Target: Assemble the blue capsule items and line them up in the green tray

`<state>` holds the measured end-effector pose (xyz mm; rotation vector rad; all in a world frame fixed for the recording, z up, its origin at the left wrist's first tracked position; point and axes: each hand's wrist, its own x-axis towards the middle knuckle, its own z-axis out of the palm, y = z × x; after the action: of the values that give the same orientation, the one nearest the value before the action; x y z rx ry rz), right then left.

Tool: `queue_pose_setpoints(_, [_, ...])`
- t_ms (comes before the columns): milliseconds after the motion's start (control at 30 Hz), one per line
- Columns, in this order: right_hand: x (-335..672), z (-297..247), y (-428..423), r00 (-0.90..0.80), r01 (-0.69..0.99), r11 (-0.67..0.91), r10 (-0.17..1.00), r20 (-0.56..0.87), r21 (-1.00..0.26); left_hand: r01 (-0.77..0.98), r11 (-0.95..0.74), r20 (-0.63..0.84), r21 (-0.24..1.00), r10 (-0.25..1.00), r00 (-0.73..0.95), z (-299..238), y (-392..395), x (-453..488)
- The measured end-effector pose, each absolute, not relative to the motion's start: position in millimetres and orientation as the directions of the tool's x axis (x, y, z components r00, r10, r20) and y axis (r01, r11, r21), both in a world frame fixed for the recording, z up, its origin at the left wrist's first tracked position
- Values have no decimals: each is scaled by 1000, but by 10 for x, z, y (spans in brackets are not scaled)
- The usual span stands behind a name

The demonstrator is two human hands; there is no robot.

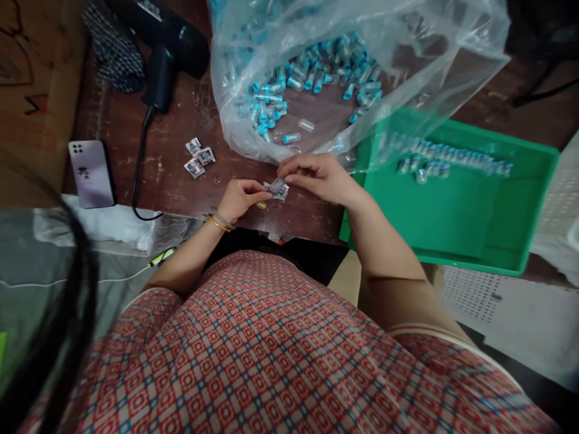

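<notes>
My left hand (240, 199) is closed in a pinch on a small clear plastic piece (276, 185) near the table's front edge. My right hand (319, 175) pinches the same piece from the other side. Just beneath the fingertips lies a small printed label piece (283, 193), partly covered. To the left, several similar printed label pieces (195, 167) lie loosely together. Beyond my hands, a big clear plastic bag (239, 135) lies with its mouth towards me. Inside it are many small clear tubes with blue caps (292, 138), and one clear capless tube (306, 125).
A green tray (434, 223) at the right holds rows of labelled tubes (465, 158). On the left are a black heat gun or hair dryer (165, 57) with its cable, a checked cloth (113, 48), a lilac phone (91, 175) and a cardboard box (36, 120).
</notes>
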<state>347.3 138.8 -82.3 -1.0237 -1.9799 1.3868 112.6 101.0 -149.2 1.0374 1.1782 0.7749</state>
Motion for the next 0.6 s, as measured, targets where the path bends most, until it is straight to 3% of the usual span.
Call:
queue_pose_setpoints(333, [3624, -844, 1120, -558, 293, 161, 829, -32, -942, 88, 300, -312, 950, 884, 348, -1443, 835, 1246])
queue_pose_setpoints(467, [3628, -924, 998, -473, 300, 150, 881, -11, -942, -102, 434, -355, 895, 833, 425, -1451, 769, 1328])
queue_pose_setpoints(600, [3581, -1095, 857, -394, 366, 170, 919, 13, -915, -252, 654, -457, 713, 707, 541, -1485, 685, 1407])
